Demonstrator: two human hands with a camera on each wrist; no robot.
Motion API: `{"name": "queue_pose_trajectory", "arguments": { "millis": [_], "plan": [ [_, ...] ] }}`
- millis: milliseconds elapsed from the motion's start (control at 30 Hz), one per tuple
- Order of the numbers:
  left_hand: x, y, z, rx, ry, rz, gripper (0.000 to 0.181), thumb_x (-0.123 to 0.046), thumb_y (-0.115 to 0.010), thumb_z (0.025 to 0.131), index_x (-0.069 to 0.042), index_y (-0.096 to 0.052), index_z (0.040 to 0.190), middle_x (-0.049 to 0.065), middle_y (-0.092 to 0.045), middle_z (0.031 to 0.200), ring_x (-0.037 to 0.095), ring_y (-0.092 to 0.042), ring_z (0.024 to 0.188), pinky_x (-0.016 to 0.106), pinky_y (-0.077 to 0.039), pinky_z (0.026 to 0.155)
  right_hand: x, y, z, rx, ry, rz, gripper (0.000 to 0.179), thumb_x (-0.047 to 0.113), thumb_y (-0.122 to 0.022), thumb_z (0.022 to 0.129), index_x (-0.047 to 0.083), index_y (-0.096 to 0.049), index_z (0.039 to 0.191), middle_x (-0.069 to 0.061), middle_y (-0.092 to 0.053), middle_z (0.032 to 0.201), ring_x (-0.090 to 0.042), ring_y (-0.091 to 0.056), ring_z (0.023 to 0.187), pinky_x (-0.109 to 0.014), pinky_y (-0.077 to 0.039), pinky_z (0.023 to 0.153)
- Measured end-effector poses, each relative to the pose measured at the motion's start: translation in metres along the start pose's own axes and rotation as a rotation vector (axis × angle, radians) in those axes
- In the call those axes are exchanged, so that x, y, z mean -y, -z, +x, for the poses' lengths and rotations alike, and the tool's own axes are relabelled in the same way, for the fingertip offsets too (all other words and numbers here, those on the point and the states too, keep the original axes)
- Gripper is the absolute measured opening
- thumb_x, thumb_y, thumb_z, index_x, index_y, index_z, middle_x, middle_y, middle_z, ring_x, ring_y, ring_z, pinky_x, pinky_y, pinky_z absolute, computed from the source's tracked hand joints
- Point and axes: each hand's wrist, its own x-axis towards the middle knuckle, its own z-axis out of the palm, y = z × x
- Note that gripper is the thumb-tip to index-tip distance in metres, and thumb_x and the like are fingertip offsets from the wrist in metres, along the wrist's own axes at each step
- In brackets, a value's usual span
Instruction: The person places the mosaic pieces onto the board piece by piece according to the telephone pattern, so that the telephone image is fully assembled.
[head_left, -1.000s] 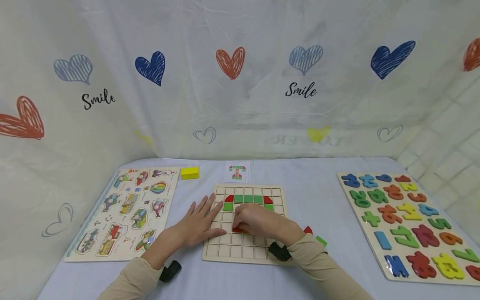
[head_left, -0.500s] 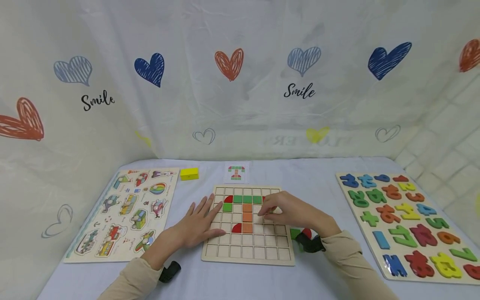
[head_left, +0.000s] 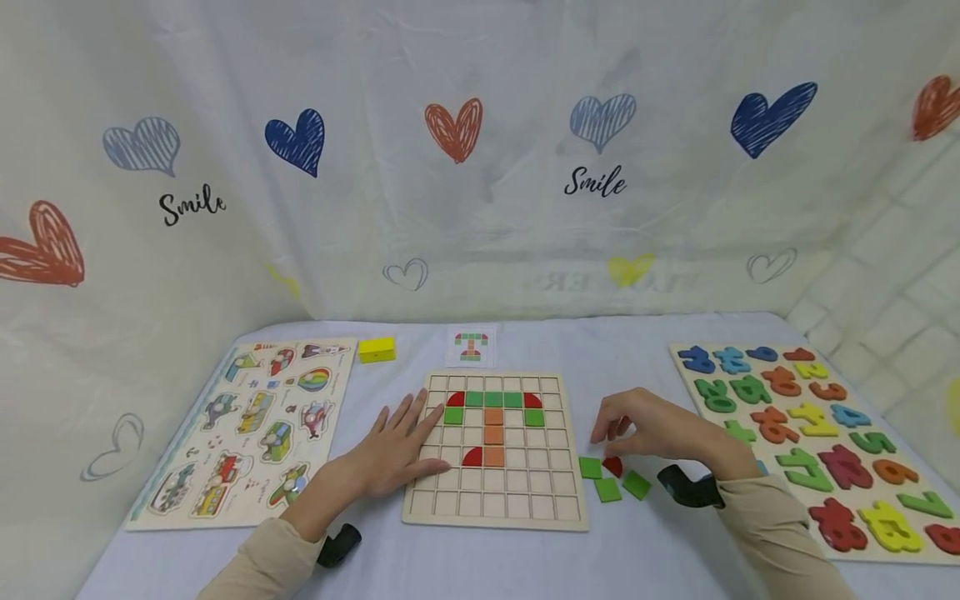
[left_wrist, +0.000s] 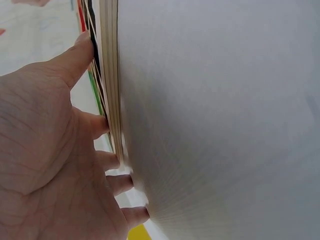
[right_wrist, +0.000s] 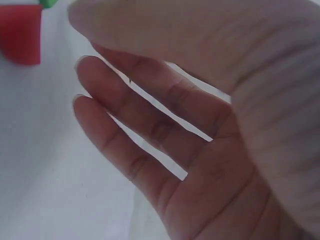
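Note:
My left hand (head_left: 397, 450) lies spread on the left edge of a wooden grid board (head_left: 495, 504); in the left wrist view its fingertips touch the board's edge (left_wrist: 111, 75). Green, red and orange tiles sit in the grid, among them an orange square (head_left: 493, 435) and a red quarter-round tile (head_left: 472, 457). To the right of the board my right hand (head_left: 652, 429) hovers with loosely bent fingers, holding nothing. Just by its fingertips lies a loose red quarter-round tile (head_left: 612, 466), seen also in the right wrist view as a red tile (right_wrist: 20, 35). Several green square tiles (head_left: 608, 490) lie around it.
Behind the board lies a small pattern card (head_left: 471, 346), with a yellow block (head_left: 377, 349) left of it. A vehicle picture puzzle (head_left: 240, 433) is at the left. A board of coloured letters and numbers (head_left: 817, 442) lies at the right, partly behind my right forearm.
My right hand has moved from the grid's middle rightward to the loose tiles, leaving a red quarter-round tile beside the orange column. My left hand has stayed on the board's edge.

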Motion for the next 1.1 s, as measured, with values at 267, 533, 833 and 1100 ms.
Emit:
{"name": "queue_pose_trajectory", "arguments": {
  "millis": [267,533,833,1100],
  "plan": [
    [0.001,-0.001,0.002,0.013,0.014,0.005,0.090,-0.063,-0.051,0.103,-0.009,-0.021,0.168,0.021,-0.002,0.174,0.042,-0.002,0.160,0.066,-0.003,0.124,-0.010,-0.003,-0.009,0.039,-0.074,0.100,0.020,0.007,-0.091,0.080,0.012,-0.079,0.095,0.006,-0.069,0.093,-0.010,-0.063,0.083,-0.027,-0.057,0.074],
    [-0.001,0.001,0.001,0.007,0.017,0.009,0.087,-0.061,-0.053,0.104,-0.009,-0.023,0.167,0.021,-0.004,0.174,0.043,-0.003,0.160,0.067,-0.004,0.124,-0.013,-0.001,-0.009,0.028,-0.044,0.113,0.021,0.000,-0.089,0.079,0.008,-0.078,0.095,0.001,-0.068,0.095,-0.011,-0.068,0.082,-0.026,-0.059,0.075],
    [-0.002,0.003,0.000,0.009,0.026,0.007,0.087,-0.060,-0.054,0.104,-0.009,-0.024,0.167,0.022,-0.005,0.174,0.044,-0.004,0.160,0.067,-0.006,0.124,-0.014,0.000,-0.005,0.001,-0.084,0.055,0.020,-0.002,-0.086,0.081,0.008,-0.079,0.097,0.003,-0.068,0.095,-0.009,-0.065,0.083,-0.026,-0.059,0.076],
    [0.001,-0.001,0.001,0.001,0.003,-0.004,0.087,-0.061,-0.053,0.103,-0.010,-0.023,0.168,0.021,-0.004,0.174,0.044,-0.003,0.160,0.068,-0.004,0.124,-0.018,-0.002,-0.006,-0.015,-0.114,0.078,0.023,0.000,-0.088,0.079,0.007,-0.079,0.099,0.004,-0.069,0.092,-0.008,-0.064,0.081,-0.025,-0.059,0.073]
  ]
}}
